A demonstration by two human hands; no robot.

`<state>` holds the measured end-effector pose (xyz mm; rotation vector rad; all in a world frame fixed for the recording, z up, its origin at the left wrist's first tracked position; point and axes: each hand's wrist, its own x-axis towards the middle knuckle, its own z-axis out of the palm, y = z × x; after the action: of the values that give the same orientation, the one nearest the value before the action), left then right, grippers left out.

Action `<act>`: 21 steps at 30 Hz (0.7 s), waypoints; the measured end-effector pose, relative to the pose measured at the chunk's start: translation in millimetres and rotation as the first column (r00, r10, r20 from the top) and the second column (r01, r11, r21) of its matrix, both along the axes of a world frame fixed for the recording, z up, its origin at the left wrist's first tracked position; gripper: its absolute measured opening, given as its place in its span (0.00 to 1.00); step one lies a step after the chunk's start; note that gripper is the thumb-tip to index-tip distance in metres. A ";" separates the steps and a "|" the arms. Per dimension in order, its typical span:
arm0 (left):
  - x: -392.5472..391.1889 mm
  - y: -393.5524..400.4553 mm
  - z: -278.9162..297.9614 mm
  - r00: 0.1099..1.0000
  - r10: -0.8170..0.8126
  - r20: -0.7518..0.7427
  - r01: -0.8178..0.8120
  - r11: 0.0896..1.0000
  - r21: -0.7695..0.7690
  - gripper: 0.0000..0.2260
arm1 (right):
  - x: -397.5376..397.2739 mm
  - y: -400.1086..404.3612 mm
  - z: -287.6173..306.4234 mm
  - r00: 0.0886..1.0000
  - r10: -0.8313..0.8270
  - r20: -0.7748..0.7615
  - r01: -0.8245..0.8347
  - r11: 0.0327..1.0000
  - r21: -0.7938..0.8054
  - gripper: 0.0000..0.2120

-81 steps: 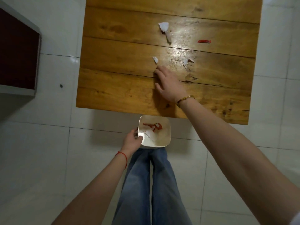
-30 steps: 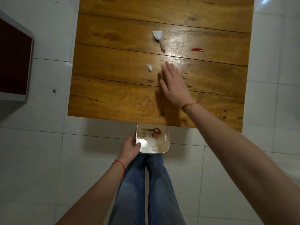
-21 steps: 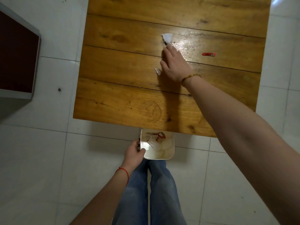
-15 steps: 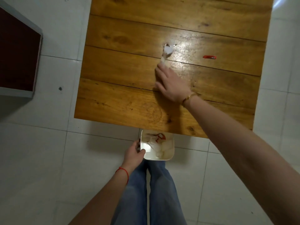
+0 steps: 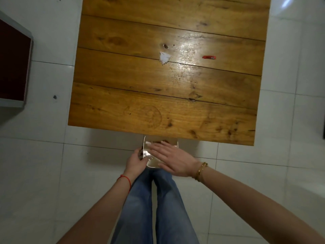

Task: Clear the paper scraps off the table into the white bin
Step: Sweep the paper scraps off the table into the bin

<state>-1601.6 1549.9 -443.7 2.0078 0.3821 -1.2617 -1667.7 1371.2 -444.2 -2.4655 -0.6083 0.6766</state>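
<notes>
Right hand flat over the white bin, left hand gripping its rim

The right hand lies spread, fingers straight, over the white bin and holds nothing that can be seen; its palm side is hidden. The left hand is curled around the bin's near-left rim, just beside it. Beyond both hands, on the bench, a white paper scrap lies well apart from a red scrap further right.

Most of the table is wide open, just a white scrap and a red scrap well apart mid-table. The bin mouth looks mostly covered by the flat right hand, left hand gripping its rim.
</notes>
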 end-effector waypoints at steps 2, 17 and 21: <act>-2.6 -3.5 0.6 1.000 -0.013 0.002 0.013 1.000 0.006 0.20 | 1.1 -12.0 4.0 0.987 -0.162 0.019 0.162 0.986 0.031 0.25; -11.2 -27.8 -7.4 0.999 0.031 -0.017 -0.031 0.999 0.011 0.22 | 169.2 -208.8 -1.5 0.576 -0.803 0.154 0.806 0.526 -0.270 0.28; -8.6 -28.5 -7.3 1.000 0.022 -0.022 -0.022 1.000 0.017 0.22 | 186.0 -193.2 -2.8 0.638 -0.760 0.122 0.756 0.588 -0.289 0.30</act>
<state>-1610.2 1521.4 -451.0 2.0000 0.4257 -1.2716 -1481.7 1178.0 -447.0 -2.6481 0.6403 0.4388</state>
